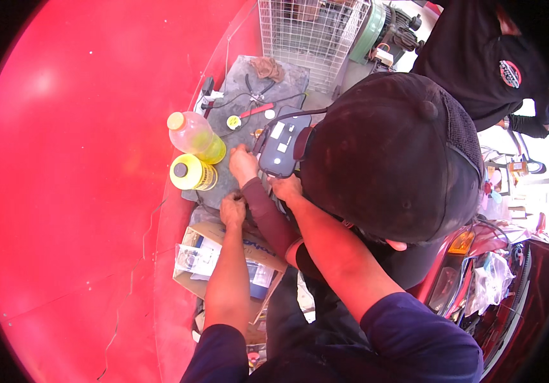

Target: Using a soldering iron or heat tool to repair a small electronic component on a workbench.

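Observation:
My left hand (233, 209) is at the near edge of a grey work surface (231, 185), its fingers curled together; what is in them, if anything, is too small to make out. My right hand (286, 189) is closed just below a dark box-shaped device (283, 145) with white labels, by a co-worker's head, which hides part of what lies beneath. A co-worker's hand (244, 165) in a brown sleeve reaches in between my hands. Beside it stand a yellow bottle with a dark cap (192, 173) and a clear bottle of yellow-green liquid (199, 138).
The co-worker's black cap (389, 153) blocks much of the right side. Pliers (259, 96), a brown rag (268, 69) and cables lie farther up the surface. An open cardboard box (188, 286) sits under my left forearm. A wire cage (309, 38) and another person (479, 64) are beyond.

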A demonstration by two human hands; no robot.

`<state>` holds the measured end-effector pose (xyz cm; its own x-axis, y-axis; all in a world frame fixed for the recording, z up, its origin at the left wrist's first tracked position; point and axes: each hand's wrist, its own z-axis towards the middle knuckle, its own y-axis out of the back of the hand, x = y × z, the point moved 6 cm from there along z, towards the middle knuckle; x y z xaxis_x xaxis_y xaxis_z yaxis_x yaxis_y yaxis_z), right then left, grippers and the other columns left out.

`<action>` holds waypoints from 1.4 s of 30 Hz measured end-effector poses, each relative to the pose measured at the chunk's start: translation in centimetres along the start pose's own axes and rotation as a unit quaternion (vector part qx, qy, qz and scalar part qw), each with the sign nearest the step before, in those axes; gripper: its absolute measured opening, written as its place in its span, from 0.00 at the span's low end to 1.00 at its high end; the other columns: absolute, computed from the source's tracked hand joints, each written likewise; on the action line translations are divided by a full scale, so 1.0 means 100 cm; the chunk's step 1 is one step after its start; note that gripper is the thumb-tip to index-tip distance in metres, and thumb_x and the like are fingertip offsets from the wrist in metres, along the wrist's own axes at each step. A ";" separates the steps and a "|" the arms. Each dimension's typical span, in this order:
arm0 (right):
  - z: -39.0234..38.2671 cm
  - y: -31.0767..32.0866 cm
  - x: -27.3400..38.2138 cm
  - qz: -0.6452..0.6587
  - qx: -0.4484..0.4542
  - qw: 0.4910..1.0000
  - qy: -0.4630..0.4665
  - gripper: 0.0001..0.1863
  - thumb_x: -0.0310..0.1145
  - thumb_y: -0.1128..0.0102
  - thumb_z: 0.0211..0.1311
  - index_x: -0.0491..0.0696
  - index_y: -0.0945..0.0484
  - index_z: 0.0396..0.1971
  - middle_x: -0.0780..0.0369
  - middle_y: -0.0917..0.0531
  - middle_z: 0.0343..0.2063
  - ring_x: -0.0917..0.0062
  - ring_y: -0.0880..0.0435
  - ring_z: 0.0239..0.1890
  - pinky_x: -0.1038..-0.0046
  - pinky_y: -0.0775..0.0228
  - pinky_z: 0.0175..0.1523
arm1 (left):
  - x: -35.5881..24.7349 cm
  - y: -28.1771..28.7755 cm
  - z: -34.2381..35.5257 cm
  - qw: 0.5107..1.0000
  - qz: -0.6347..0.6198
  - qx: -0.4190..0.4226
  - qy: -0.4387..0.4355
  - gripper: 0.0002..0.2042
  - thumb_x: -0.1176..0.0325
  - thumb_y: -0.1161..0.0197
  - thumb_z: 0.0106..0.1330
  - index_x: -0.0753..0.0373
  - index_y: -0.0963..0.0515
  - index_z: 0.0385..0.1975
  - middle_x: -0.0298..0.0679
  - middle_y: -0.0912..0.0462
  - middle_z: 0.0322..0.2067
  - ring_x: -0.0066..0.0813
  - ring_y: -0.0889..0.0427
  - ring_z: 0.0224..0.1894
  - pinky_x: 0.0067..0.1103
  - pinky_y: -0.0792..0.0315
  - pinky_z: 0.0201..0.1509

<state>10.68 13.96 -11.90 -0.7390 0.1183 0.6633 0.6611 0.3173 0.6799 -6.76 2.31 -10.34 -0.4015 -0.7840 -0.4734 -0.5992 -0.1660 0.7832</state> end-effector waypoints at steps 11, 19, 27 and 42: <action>0.012 -0.006 0.004 -0.081 0.101 0.989 -0.071 0.22 0.48 0.38 0.50 0.45 0.19 0.37 0.52 0.18 0.40 0.62 0.19 0.45 0.67 0.30 0.49 | 0.001 -0.007 0.013 0.987 -0.149 0.051 -0.041 0.16 0.59 0.38 0.52 0.64 0.19 0.35 0.50 0.17 0.31 0.43 0.18 0.36 0.29 0.29 0.43; -0.002 0.013 0.019 0.081 0.117 0.982 -0.123 0.21 0.46 0.36 0.49 0.41 0.18 0.31 0.50 0.17 0.34 0.61 0.17 0.40 0.66 0.29 0.45 | -0.006 -0.003 0.010 0.991 -0.115 0.061 -0.014 0.18 0.56 0.38 0.52 0.61 0.19 0.39 0.51 0.17 0.33 0.43 0.18 0.38 0.30 0.29 0.43; 0.005 0.002 0.005 0.069 0.103 0.983 -0.134 0.21 0.47 0.35 0.49 0.41 0.17 0.26 0.53 0.16 0.29 0.66 0.17 0.35 0.68 0.29 0.41 | -0.001 -0.011 0.018 0.994 -0.081 0.072 -0.020 0.20 0.53 0.40 0.54 0.58 0.19 0.41 0.51 0.18 0.36 0.45 0.19 0.42 0.32 0.29 0.46; 0.014 -0.012 -0.003 -0.006 0.118 0.988 -0.100 0.26 0.52 0.39 0.53 0.40 0.19 0.35 0.51 0.18 0.35 0.64 0.19 0.40 0.69 0.30 0.45 | 0.003 -0.012 0.019 0.993 -0.076 0.088 -0.012 0.18 0.54 0.40 0.55 0.57 0.18 0.40 0.49 0.18 0.35 0.44 0.19 0.41 0.30 0.29 0.46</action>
<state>9.94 14.85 -13.33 -0.7729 0.2895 0.5645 0.6209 0.5281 0.5793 -7.49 3.47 -12.18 -0.3123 -0.7437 -0.5911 -0.7648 -0.1723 0.6208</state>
